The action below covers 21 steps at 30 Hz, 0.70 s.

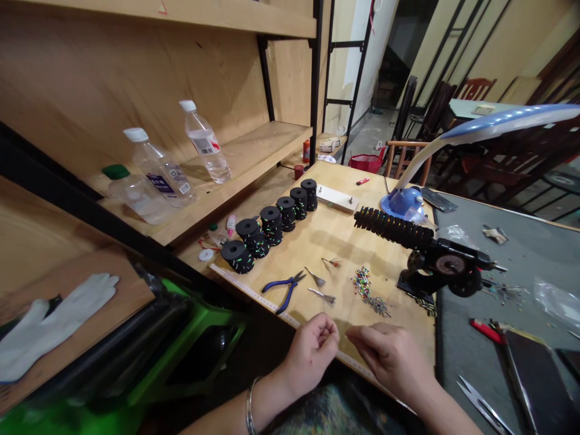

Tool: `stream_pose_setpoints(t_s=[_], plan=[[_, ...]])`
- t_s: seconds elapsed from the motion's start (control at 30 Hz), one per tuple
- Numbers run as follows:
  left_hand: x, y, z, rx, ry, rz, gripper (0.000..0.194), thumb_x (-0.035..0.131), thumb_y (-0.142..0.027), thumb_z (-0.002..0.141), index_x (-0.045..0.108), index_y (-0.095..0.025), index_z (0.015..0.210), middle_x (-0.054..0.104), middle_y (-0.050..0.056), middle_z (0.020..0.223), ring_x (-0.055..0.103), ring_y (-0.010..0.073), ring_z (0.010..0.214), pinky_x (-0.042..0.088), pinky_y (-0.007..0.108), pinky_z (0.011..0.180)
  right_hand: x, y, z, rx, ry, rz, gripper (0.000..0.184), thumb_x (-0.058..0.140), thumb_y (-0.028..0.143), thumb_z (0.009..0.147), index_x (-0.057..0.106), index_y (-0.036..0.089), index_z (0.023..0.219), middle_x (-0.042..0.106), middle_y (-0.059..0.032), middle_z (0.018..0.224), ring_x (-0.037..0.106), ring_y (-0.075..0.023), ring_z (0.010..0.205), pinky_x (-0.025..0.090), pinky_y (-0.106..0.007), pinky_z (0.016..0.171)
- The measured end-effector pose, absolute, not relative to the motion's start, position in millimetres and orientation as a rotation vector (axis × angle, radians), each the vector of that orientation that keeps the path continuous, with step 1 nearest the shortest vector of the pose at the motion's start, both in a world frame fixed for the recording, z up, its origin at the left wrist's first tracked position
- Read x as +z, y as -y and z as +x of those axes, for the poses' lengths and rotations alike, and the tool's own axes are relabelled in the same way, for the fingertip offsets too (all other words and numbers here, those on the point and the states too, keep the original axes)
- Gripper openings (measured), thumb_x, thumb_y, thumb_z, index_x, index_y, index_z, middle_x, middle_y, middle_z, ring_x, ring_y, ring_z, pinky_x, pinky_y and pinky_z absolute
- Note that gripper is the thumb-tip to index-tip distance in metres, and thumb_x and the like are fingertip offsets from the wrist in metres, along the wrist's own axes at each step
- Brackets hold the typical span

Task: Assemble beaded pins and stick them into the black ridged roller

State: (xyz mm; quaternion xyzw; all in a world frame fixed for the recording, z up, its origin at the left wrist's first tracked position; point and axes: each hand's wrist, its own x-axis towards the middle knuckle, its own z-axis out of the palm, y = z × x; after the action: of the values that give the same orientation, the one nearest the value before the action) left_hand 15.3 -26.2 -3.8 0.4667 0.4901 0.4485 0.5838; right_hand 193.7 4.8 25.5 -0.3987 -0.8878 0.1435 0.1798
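The left hand (pixel 312 353) curled at the edge of the wooden table (pixel 335 241), its fingertips pinched closed; whether they gripped anything was too small to tell. A tape measure (pixel 254 296) lay along that edge, its long axis slanting from upper left to lower right. The right hand (pixel 388 356), fingers bunched and pointing left, stayed partly closed, holding nothing visible, near a scatter of coloured beads (pixel 366 287).
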Motion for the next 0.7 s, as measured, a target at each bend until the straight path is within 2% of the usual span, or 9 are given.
stream_pose_setpoints(t_s=[0.33,0.6,0.7], plan=[[-3.2,24.2,14.8,1.035,-1.15,1.091,0.015,0.053,-0.027,0.082,0.048,-0.017,0.073,0.041,-0.004,0.065,0.038,0.0098,0.057,0.033,0.021,0.053,27.7,-9.2,195.8,0.491,2.556,-1.075,0.029,0.041,0.024,0.098,0.068,0.019,0.088,0.066,-0.0035,0.061,0.062,-0.016,0.056,0.037,-0.025,0.054],[-1.6,23.8,19.2,1.039,-1.134,1.076,0.015,0.054,-0.027,0.081,0.048,-0.017,0.073,0.042,-0.004,0.064,0.039,0.0098,0.056,0.033,0.021,0.053,23.1,-6.1,196.2,0.445,2.56,-1.14,0.033,0.041,0.027,0.096,0.068,0.019,0.079,0.063,-0.0021,0.053,0.059,-0.0146,0.049,0.032,-0.024,0.049],[-3.0,24.6,20.2,1.042,-1.131,1.087,0.014,0.055,-0.026,0.081,0.049,-0.017,0.073,0.043,-0.004,0.063,0.039,0.0099,0.055,0.032,0.021,0.051,22.3,-6.0,195.2,0.458,2.562,-1.156,0.033,0.041,0.027,0.097,0.069,0.02,0.082,0.064,-0.0025,0.053,0.06,-0.0147,0.048,0.031,-0.024,0.049]])
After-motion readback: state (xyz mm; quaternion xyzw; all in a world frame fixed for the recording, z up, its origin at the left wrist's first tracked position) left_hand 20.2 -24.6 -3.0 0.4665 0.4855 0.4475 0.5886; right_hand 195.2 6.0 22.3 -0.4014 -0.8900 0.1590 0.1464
